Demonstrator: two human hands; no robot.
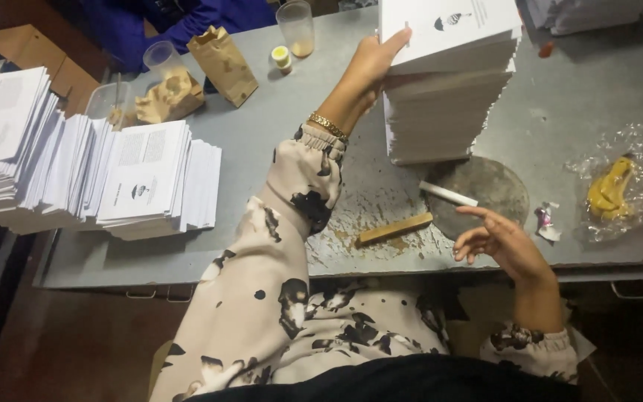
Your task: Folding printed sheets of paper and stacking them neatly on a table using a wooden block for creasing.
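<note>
So from my feed the left hand (370, 63) is up at the tall stack of white booklets (444, 97) on the grey desk (277, 134), its grip clamped on the edge of the top few; right hand (504, 242) hovers near the desk's front edge, fingers loosely apart, holding nothing; just beside it a white stick (448, 194) lies on a round dark patch (485, 186), possibly chalk, hard to tell; a wooden bar (394, 228) lies nearby.

Dim, soft focus, dark lower edges.
</note>
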